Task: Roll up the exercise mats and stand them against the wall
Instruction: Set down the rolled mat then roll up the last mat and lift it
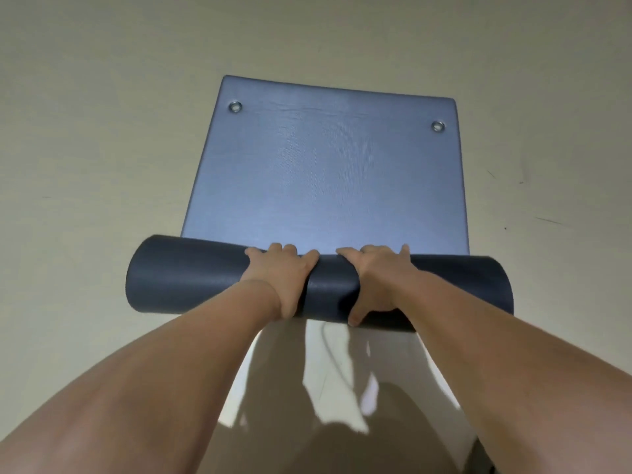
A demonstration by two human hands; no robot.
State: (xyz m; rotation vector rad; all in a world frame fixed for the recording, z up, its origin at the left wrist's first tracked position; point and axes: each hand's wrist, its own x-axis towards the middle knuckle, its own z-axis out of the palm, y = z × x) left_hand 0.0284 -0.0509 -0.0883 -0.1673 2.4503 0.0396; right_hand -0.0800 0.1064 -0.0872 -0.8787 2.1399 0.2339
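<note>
A dark blue exercise mat [325, 172] lies on the pale floor [85, 148], its near part rolled into a thick roll [191, 278]. The left hand [280, 278] and right hand [379, 278] grip the roll's middle, side by side, fingers curled over its top. Two metal eyelets [235, 107] mark the flat far end. A shadow, perhaps the person's, darkens the floor below.

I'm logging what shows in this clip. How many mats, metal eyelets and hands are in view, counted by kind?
mat: 1, partly rolled
metal eyelets: 2
hands: 2, the left hand and the right hand, both gripping the roll
Total: 5
</note>
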